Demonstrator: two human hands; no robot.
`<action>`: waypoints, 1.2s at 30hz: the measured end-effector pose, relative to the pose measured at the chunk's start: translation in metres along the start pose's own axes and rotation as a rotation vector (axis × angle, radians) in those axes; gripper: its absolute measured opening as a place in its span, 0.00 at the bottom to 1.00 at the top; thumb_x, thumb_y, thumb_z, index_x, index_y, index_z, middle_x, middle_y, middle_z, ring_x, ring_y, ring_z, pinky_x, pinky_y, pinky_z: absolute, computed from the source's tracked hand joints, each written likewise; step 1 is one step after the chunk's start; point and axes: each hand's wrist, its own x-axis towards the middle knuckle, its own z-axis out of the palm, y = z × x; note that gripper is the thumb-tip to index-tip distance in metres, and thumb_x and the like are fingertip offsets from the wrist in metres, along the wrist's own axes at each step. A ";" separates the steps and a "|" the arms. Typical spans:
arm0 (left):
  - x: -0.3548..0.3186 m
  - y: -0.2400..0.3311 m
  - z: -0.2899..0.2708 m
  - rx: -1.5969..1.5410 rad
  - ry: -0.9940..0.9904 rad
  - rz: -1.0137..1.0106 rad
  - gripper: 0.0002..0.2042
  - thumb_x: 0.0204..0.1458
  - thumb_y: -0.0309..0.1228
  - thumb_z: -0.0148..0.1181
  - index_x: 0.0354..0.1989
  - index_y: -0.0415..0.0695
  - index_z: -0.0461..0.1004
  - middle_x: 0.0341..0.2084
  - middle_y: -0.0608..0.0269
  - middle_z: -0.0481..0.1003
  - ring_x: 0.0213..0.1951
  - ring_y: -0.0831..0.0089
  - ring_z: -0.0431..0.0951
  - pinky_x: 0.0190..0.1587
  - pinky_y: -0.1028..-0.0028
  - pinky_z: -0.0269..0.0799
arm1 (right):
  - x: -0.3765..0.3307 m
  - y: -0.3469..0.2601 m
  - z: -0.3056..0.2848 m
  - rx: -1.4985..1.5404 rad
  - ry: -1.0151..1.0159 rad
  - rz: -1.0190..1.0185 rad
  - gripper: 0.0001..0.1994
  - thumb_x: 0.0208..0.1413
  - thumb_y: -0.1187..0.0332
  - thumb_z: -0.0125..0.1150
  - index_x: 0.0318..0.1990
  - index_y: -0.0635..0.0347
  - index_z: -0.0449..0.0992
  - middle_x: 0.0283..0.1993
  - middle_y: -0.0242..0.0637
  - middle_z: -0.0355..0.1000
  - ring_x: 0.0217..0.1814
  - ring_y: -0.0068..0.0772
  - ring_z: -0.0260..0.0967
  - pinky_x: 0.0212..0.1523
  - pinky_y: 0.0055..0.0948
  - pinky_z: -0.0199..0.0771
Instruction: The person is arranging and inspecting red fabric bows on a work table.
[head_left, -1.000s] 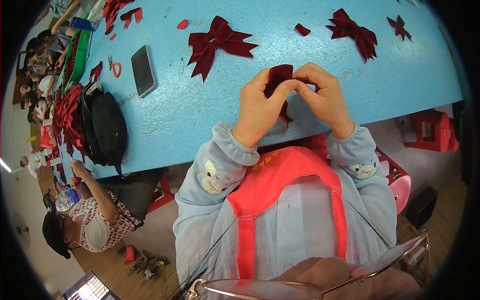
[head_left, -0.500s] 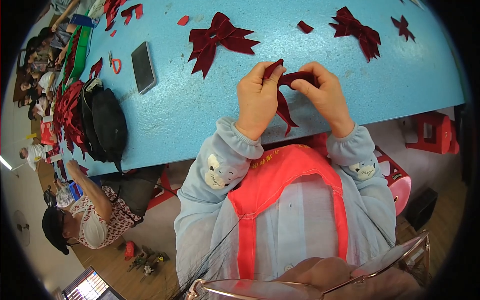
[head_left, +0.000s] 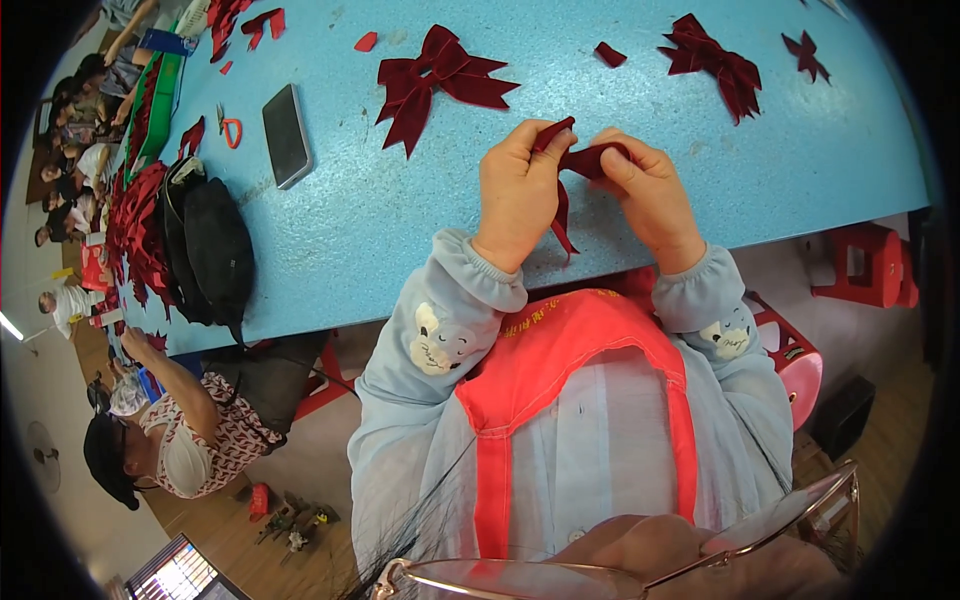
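Red apron (head_left: pixel 545 352) over a pale shirt (head_left: pixel 585 450)
Light-blue sleeves (head_left: pixel 388 392) with gathered cuffs (head_left: pixel 490 282) and white cartoon patches (head_left: pixel 430 345); thin-rimmed glasses (head_left: pixel 520 567).

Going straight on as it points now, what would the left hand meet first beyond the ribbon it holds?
Probably the small dark red scrap lying on the blue table. How high the left hand is cannot be told, so it and the ribbon might pass over or beside it.
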 end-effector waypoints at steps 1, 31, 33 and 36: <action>-0.001 0.000 -0.001 0.001 0.000 0.000 0.06 0.52 0.28 0.55 0.34 0.37 0.74 0.22 0.64 0.75 0.22 0.82 0.68 0.25 0.79 0.63 | 0.001 -0.006 0.005 0.065 0.041 0.075 0.09 0.54 0.72 0.54 0.41 0.63 0.73 0.33 0.27 0.69 0.33 0.17 0.62 0.36 0.19 0.63; -0.013 0.047 -0.035 -0.035 0.026 0.114 0.10 0.50 0.29 0.57 0.38 0.38 0.71 0.27 0.63 0.76 0.30 0.79 0.73 0.31 0.77 0.69 | 0.014 -0.045 0.047 -0.171 0.165 -0.116 0.05 0.55 0.70 0.54 0.32 0.63 0.70 0.25 0.28 0.68 0.27 0.16 0.63 0.30 0.17 0.63; -0.027 0.069 -0.052 0.023 -0.026 -0.017 0.10 0.50 0.28 0.56 0.39 0.37 0.71 0.30 0.61 0.75 0.33 0.78 0.74 0.34 0.75 0.70 | 0.009 -0.053 0.069 -0.248 0.117 -0.112 0.06 0.55 0.70 0.54 0.33 0.63 0.71 0.26 0.28 0.68 0.27 0.17 0.63 0.30 0.17 0.62; -0.058 0.086 -0.072 -0.112 0.017 0.187 0.12 0.47 0.23 0.52 0.42 0.36 0.71 0.33 0.56 0.75 0.37 0.70 0.73 0.41 0.71 0.70 | -0.027 -0.069 0.114 -0.225 0.116 -0.074 0.07 0.53 0.72 0.56 0.38 0.64 0.73 0.32 0.29 0.71 0.33 0.18 0.65 0.33 0.19 0.64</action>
